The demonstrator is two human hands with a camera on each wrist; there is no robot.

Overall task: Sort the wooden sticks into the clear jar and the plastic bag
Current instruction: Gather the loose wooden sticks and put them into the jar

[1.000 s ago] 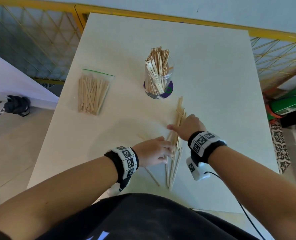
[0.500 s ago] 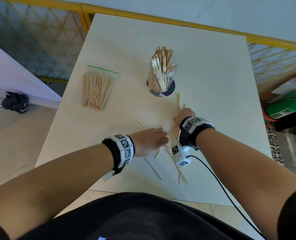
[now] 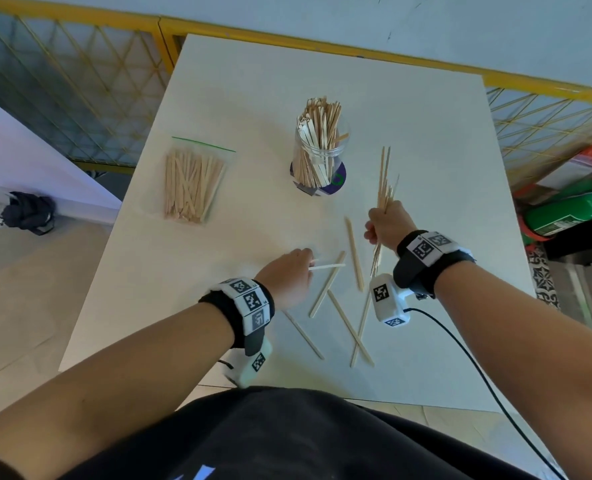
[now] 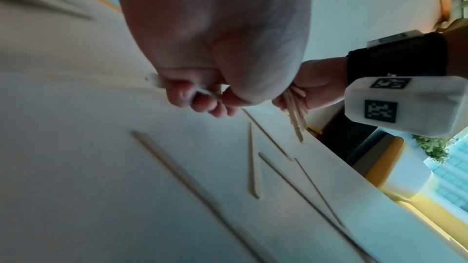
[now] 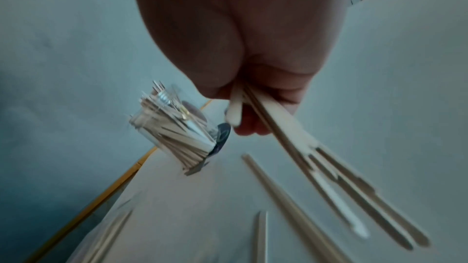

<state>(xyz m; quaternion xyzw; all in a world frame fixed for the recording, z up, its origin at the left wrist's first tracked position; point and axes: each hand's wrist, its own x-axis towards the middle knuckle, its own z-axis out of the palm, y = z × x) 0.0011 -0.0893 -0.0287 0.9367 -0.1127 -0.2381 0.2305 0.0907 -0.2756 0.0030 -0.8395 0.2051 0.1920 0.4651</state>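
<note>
1. Worktop (image 3: 426, 133) — white, carries everything within your reach.
2. Plastic bag (image 3: 192, 185) — flat at far left, holding sticks.
3. Clear jar (image 3: 318, 157) — upright at centre, packed with sticks.
4. Bundle (image 3: 384, 181) — your right hand (image 3: 386, 225) fingers wrapped round it, lifted, likely bound for a container.
5. Loose sticks (image 3: 355, 252) — scattered between your hands, unsorted.
6. Single stick (image 3: 325, 267) — pinched by your left hand (image 3: 287, 277) fingers.

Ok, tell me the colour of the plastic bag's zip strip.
Green; the plastic bag's zip strip shows best in the head view.
</note>
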